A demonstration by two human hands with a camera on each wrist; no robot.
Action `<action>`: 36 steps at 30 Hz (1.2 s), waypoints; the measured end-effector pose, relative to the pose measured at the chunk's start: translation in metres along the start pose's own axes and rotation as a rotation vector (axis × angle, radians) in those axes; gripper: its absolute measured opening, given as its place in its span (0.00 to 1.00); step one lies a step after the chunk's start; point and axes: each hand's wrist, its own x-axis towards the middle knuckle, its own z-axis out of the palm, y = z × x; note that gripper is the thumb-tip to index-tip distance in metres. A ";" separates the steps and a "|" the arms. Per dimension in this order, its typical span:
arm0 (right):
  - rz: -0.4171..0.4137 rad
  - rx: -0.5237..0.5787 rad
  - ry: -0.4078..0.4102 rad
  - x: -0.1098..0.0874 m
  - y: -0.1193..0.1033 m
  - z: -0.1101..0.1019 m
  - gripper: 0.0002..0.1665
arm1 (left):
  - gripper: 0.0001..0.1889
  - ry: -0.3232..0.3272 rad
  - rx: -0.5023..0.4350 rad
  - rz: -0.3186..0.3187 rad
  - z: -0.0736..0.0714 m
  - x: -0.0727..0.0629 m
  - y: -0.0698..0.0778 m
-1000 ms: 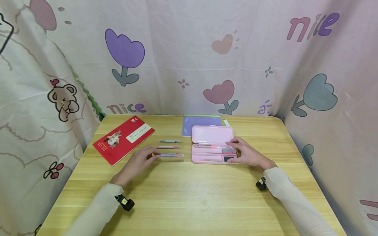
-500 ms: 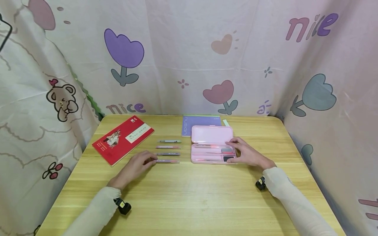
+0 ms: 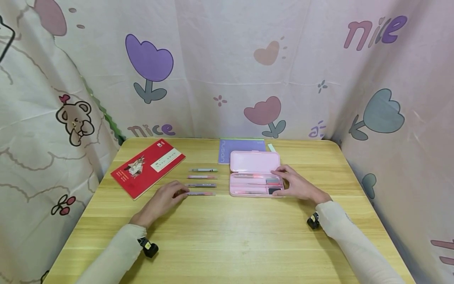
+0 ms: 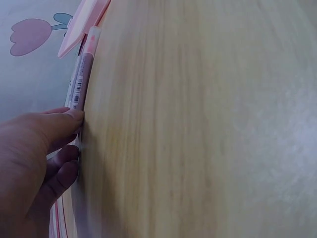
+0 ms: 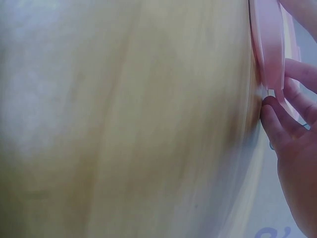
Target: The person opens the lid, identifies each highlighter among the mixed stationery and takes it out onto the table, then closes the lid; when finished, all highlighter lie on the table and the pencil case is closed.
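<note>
Several pens lie in a column on the table. The nearest pen (image 3: pixel 201 193), with a pinkish tip section and a barcode label on its barrel (image 4: pixel 83 74), has its left end pinched between thumb and finger of my left hand (image 3: pixel 166 199). Beyond it are a dark-grey pen (image 3: pixel 201 185), a pinkish pen (image 3: pixel 202 177) and a light pen (image 3: pixel 203 170). To their right stands a pink pencil case (image 3: pixel 249 196), lid raised, with pens and small blocks inside. My right hand (image 3: pixel 298 185) holds the case's right end, thumb at the front corner and fingers near the hinge.
A red notebook (image 3: pixel 147 169) lies slanted at the left. Behind the case are a purple notebook (image 3: pixel 224 152), partly covered by the lid, and a small whitish strip (image 3: pixel 271 147). A printed curtain (image 3: pixel 205 79) hangs along the table's back and sides.
My left hand has drawn its pen towards me and slightly left, down to the near end of the column, uncovering the dark-grey pen. The right hand and case have stayed put.
</note>
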 end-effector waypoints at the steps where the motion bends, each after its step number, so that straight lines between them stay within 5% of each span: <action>1: 0.001 0.000 0.000 0.000 0.000 0.000 0.57 | 0.10 0.002 0.002 0.001 0.000 0.000 0.000; 36: 0.002 0.009 -0.002 0.000 -0.001 0.000 0.58 | 0.14 0.015 -0.024 -0.016 -0.002 0.000 0.006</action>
